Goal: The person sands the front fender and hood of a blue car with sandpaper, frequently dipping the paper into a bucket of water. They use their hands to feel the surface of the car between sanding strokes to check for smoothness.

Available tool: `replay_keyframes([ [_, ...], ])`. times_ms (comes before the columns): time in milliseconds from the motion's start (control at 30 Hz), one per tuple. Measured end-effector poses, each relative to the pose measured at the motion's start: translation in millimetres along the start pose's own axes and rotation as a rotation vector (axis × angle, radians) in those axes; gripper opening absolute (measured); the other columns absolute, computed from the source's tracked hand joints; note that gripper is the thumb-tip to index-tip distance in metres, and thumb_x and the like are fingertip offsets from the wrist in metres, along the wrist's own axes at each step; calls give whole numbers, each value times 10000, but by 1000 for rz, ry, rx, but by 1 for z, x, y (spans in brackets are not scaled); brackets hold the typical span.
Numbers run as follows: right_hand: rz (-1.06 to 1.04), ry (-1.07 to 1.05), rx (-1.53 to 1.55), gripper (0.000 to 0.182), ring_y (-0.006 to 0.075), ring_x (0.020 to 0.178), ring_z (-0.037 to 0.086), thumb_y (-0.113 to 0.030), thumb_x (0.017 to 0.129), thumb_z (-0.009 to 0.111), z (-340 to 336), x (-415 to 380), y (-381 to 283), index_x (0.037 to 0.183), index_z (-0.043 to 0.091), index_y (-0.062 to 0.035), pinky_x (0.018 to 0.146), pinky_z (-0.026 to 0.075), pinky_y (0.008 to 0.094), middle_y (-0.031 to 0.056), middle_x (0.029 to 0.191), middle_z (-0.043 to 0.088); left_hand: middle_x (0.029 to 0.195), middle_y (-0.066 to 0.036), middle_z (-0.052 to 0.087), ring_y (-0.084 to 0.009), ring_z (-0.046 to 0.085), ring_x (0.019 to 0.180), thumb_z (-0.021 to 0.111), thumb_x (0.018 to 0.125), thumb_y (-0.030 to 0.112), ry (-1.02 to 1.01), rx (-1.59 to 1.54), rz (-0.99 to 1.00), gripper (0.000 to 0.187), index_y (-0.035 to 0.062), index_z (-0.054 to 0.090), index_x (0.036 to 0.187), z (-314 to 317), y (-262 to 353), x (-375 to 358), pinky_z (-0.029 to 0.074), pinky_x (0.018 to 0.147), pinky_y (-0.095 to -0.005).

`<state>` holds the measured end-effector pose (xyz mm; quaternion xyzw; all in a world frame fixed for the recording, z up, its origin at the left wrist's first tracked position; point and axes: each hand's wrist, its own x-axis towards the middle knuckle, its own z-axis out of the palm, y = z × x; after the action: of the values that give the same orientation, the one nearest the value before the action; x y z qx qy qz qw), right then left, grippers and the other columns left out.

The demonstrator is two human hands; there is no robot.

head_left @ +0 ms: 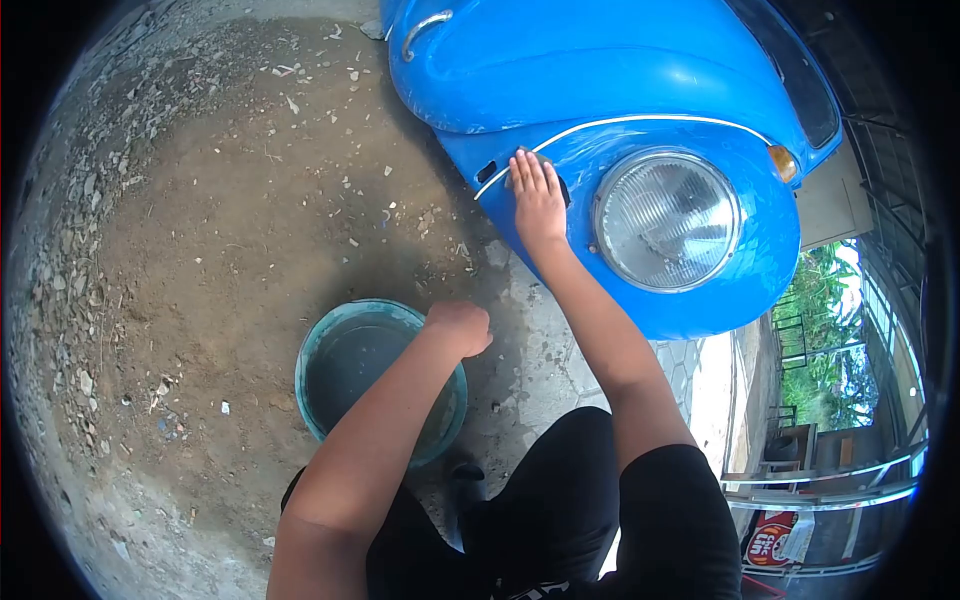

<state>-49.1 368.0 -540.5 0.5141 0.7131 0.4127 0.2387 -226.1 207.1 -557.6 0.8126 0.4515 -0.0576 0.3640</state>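
My right hand lies against the front of a blue car, between the white trim line and the round headlight. Its fingers are stretched together over a dark thin sheet that looks like sandpaper; only its edges show. My left hand is curled closed above the right rim of a green bucket. Its fingertips are turned away, so anything inside that hand is hidden. Cloudy grey water fills part of the bucket, and my left forearm crosses in front of it.
Bare dirt with small stones spreads to the left. Paving runs beneath the car's front. A curved chrome bumper piece and an orange turn signal stick out from the body. Metal railings stand at the right.
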Motion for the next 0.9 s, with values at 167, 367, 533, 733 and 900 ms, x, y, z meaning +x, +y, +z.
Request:
replay_keyframes([
  [167, 343, 33, -7, 638, 327, 1631, 244, -200, 1079, 406, -33, 16, 63, 1673, 282, -4, 1338, 149, 439, 194, 1758, 254, 1202, -168, 765, -360, 714, 1168, 577, 1021, 362, 11, -17, 0, 392, 59, 792, 1145, -1, 3, 6, 571, 993, -487],
  [367, -21, 94, 147, 696, 233, 1635, 224, -393, 1103, 489, 5, -22, 14, 1699, 267, -110, 1327, 168, 435, 63, 1767, 267, 1229, -160, 757, -346, 709, 1188, 581, 1022, 360, 40, -2, 14, 388, 60, 787, 1159, -5, -1, 8, 563, 1008, -484],
  [533, -217, -18, -80, 703, 238, 1652, 172, -304, 1095, 451, 19, -74, 12, 1715, 200, -89, 1334, 146, 417, 70, 1792, 183, 1230, -156, 757, -338, 705, 1197, 584, 1019, 363, 13, 1, -11, 386, 65, 790, 1152, -11, -5, 0, 562, 1010, -480],
  [733, -106, -1, -157, 679, 305, 1665, 104, -230, 1076, 359, 19, -115, 37, 1688, 200, 17, 1355, 32, 417, 168, 1783, 169, 1229, -155, 758, -340, 704, 1194, 567, 1018, 363, 35, 34, -28, 392, 71, 792, 1150, -7, -15, 3, 553, 1025, -477],
  [900, -71, 8, -88, 682, 333, 1659, 127, -157, 1036, 373, 8, -104, 28, 1667, 232, 60, 1356, 58, 423, 213, 1768, 192, 1224, -157, 759, -342, 700, 1201, 560, 1016, 353, -11, 50, -28, 388, 70, 792, 1148, -4, -9, 5, 549, 1033, -483],
])
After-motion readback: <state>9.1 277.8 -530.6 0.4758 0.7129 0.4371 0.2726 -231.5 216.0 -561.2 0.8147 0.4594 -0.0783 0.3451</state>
